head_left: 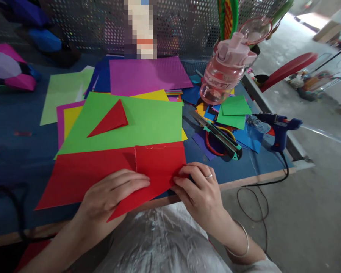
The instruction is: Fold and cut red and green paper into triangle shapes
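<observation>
Left hand (pixel 116 189) palm down, fingers nearly straight, held close together, pointing toward right hand (pixel 200 185). Left thumb tucked out of sight, its exact pose hard to tell. Right hand curled, fingers bent inward, fingertips gathered in pinch. Hands apart, near each other. Left forearm (pixel 65 239) and right forearm (pixel 233 235) angle inward from lower corners.

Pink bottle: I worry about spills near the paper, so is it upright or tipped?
Upright: the pink bottle stands on its base, its lid on top.
</observation>
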`<act>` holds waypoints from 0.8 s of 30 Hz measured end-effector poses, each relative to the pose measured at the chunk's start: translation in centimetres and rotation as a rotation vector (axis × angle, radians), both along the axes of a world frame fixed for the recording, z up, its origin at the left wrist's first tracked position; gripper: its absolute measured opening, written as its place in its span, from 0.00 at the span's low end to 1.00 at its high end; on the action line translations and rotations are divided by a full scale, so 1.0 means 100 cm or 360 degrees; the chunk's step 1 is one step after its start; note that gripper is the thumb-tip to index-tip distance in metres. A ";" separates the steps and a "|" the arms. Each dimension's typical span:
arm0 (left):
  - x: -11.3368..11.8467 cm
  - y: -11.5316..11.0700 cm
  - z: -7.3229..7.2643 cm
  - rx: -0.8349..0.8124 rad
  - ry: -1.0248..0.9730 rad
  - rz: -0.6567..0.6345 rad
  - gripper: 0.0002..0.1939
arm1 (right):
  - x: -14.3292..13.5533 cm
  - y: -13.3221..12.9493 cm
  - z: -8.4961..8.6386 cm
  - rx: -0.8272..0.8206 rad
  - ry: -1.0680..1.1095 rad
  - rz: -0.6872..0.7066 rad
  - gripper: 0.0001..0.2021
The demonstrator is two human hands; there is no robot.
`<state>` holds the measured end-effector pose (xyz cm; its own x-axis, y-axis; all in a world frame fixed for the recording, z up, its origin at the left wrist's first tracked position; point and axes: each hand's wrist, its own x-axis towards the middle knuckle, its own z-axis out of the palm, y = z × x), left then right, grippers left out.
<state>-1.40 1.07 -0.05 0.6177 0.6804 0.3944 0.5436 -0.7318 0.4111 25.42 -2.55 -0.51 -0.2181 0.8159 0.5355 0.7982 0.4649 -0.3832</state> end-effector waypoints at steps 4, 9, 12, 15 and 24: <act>-0.006 0.002 -0.007 0.0059 0.0015 -0.0009 0.19 | -0.003 -0.002 -0.001 0.0024 -0.0010 -0.0053 0.09; -0.008 0.001 0.000 -0.0072 0.0112 -0.0022 0.21 | -0.006 -0.003 -0.005 0.0081 0.0059 -0.0169 0.11; -0.003 0.001 0.007 -0.0055 0.0093 0.0065 0.21 | -0.006 -0.002 -0.005 0.0085 0.0046 -0.0170 0.09; 0.004 0.004 0.008 0.0007 0.0024 0.0092 0.21 | -0.006 0.001 -0.003 0.0080 -0.0007 -0.0120 0.10; 0.033 0.015 0.007 0.0123 -0.0039 0.0411 0.09 | -0.009 0.010 0.002 0.0012 -0.0111 -0.0176 0.17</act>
<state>1.94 2.59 0.67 0.4171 0.7816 0.4638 0.7070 -0.5997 0.3748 24.51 -1.50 -0.32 -0.1642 0.8330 0.5284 0.8692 0.3754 -0.3218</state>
